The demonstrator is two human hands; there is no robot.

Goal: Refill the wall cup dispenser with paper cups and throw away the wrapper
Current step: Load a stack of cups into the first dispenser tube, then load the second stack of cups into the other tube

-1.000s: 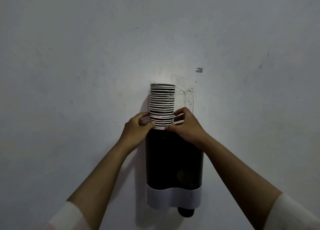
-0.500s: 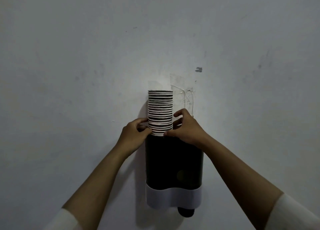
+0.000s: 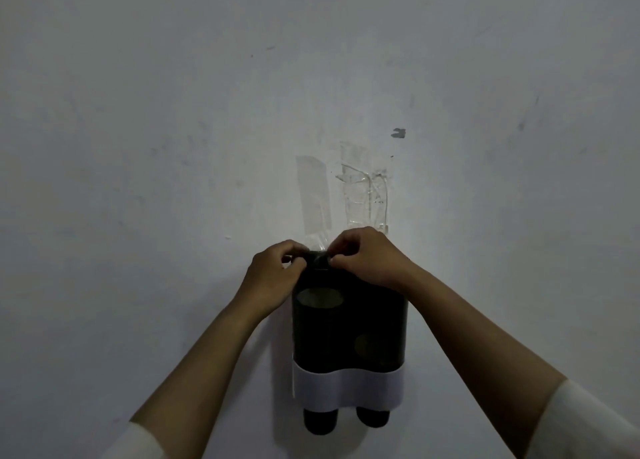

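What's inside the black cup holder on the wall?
Through the dark dispenser two pale cup shapes show faintly, and two cup bottoms poke out underneath. Both hands, left hand and right hand, cover its top opening.

Both hands crowd the top of the dark wall dispenser [image 3: 348, 323]: the left hand [image 3: 275, 271] and right hand [image 3: 367, 256] meet with curled fingers over its top edge, closing off that opening. Just above them, strips of clear tape [image 3: 363, 195] lie flat on the wall [image 3: 138, 147]. Bare wall spreads left, right and above. Both forearms cross the room below, flanking the dispenser's sides.
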